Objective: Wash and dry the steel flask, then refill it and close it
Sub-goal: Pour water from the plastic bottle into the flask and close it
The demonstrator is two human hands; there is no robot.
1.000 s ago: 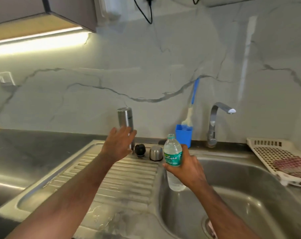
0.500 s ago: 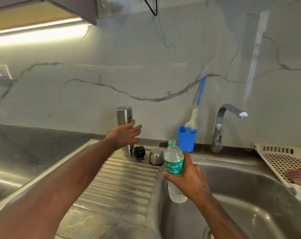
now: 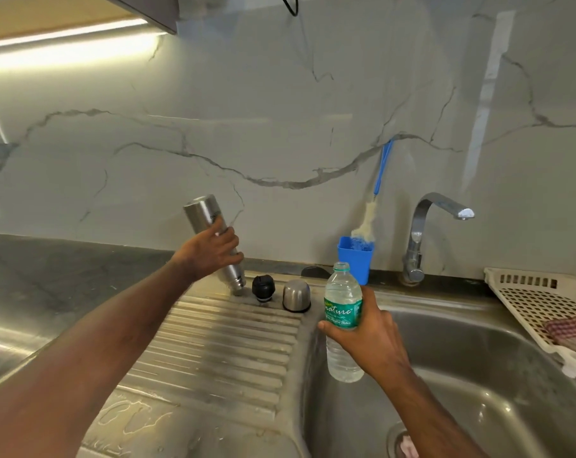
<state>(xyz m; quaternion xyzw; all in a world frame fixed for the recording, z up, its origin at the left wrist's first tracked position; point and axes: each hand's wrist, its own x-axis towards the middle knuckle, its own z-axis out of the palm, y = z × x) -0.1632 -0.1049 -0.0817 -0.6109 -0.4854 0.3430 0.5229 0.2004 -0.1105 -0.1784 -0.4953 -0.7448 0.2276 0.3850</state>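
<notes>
My left hand (image 3: 210, 249), which half a sec ago was only reaching w/ fingers loose, had now wrapped round the flask (image 3: 214, 239) and tipped it off vertical, mouth-end down, barely touching the drainboard (image 3: 214, 342) at the back, base leaning up-left. Just right of it sat the black stopper (image 3: 263, 287) and steel cap (image 3: 296, 295), both untouched. Right hand (image 3: 369, 338) gripped the uncapped water bottle (image 3: 342, 322) upright over the sink (image 3: 478, 375), same as before. Looked to me like washing was done and refill was about to start: flask needed righting first.
</notes>
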